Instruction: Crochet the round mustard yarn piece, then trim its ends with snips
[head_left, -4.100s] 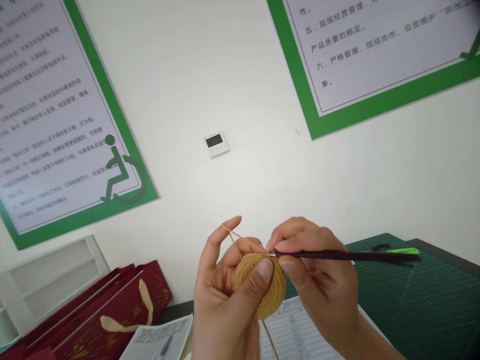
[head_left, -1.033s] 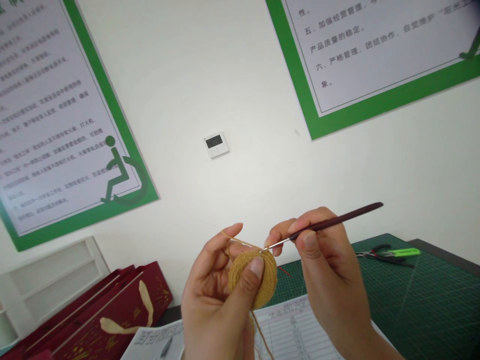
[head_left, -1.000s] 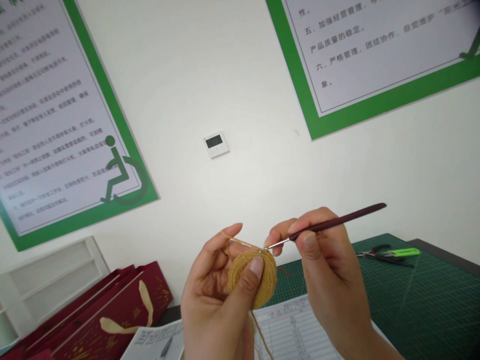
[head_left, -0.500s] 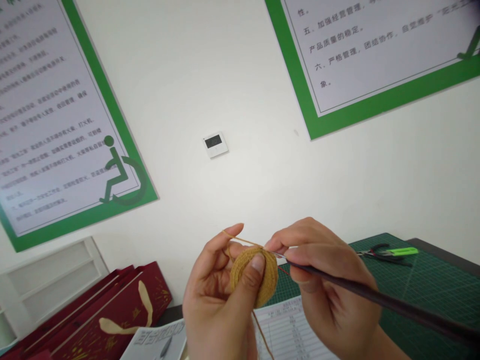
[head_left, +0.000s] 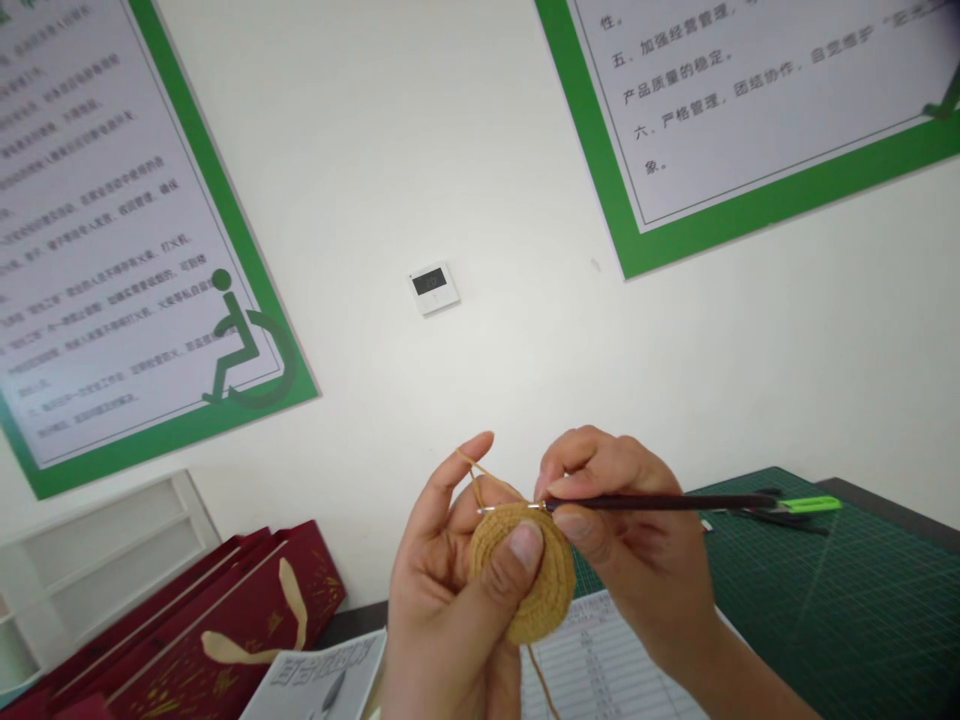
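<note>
My left hand pinches a round mustard-yellow crochet piece, its thumb pressed on the front. A strand of the same yarn loops over my raised left index finger and runs down to the top edge of the piece. My right hand grips a crochet hook with a dark handle. The hook's metal tip lies across the piece's top edge, pointing left. A yarn tail hangs below the piece.
Below the hands lie a printed sheet and a booklet. A green cutting mat carries pliers with a bright green handle. Dark red gift bags stand at left. Posters and a thermostat are on the wall.
The hook has swung from slanting down to the right to nearly level, its metal tip now showing across the piece's top. My right hand turned with it; the crochet piece shifted slightly right and down.
</note>
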